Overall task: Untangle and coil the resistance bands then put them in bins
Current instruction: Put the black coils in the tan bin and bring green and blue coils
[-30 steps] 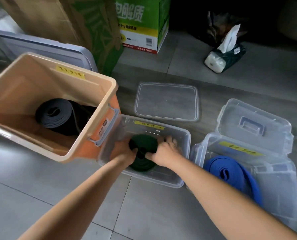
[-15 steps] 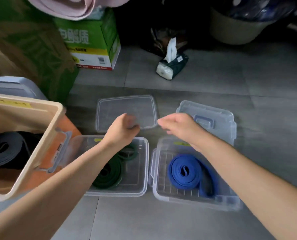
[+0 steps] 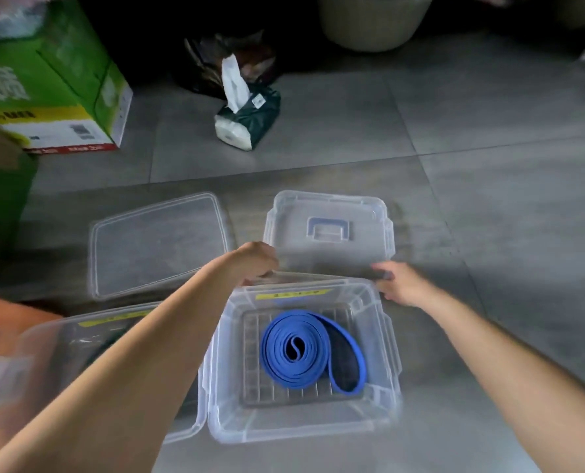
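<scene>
A coiled blue resistance band lies inside a clear plastic bin with a yellow label on its far wall. Just behind the bin lies its clear lid with a blue-edged handle. My left hand grips the lid's near left corner, fingers curled over the edge. My right hand holds the lid's near right corner. To the left, a second clear bin holds a green band, mostly hidden behind my left forearm.
A flat clear lid lies on the grey tiled floor behind the left bin. An orange bin's corner shows at far left. A green carton, a tissue pack and a beige basket stand farther back.
Both hands left the green band in the left bin and moved right and forward to the handled lid, taking hold of its near corners. The view shifted right.
</scene>
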A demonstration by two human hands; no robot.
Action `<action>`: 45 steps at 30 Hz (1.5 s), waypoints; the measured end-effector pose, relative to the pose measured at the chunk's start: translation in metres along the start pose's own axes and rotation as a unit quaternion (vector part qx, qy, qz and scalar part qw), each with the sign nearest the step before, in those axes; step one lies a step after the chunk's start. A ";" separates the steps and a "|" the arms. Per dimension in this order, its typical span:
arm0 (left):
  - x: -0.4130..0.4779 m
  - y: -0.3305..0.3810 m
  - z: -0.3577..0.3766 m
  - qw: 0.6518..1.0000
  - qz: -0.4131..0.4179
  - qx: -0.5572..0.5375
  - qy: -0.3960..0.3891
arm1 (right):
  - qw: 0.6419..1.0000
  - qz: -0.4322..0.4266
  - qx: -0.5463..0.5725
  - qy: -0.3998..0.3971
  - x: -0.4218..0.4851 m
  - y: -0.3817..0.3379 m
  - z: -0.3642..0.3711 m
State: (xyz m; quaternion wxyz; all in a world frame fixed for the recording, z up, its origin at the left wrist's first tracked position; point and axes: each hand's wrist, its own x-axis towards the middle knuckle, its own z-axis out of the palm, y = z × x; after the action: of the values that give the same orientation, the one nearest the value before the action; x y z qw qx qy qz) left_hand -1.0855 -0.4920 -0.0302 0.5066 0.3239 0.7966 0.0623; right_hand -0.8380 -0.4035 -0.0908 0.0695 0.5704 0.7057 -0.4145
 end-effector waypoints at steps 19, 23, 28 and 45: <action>-0.094 -0.046 -0.037 0.881 0.313 -0.216 0.281 | 0.900 -0.357 0.188 0.168 -0.090 -0.095 -0.082; -0.120 -0.035 -0.042 0.861 0.301 -0.269 0.309 | 0.876 -0.383 0.250 0.151 -0.118 -0.107 -0.102; -0.150 -0.032 -0.038 0.850 0.322 -0.356 0.215 | 0.883 -0.278 0.350 0.143 -0.129 -0.091 -0.107; -0.129 -0.135 0.055 0.954 0.119 -0.015 0.274 | 1.000 -0.027 -0.012 0.000 -0.144 -0.031 0.009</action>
State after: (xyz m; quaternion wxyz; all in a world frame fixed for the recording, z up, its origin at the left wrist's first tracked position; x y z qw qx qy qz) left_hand -1.0645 -0.6853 -0.0153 0.2630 0.3794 0.8591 0.2209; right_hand -0.8194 -0.5171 0.0014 0.0647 0.5505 0.7255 -0.4079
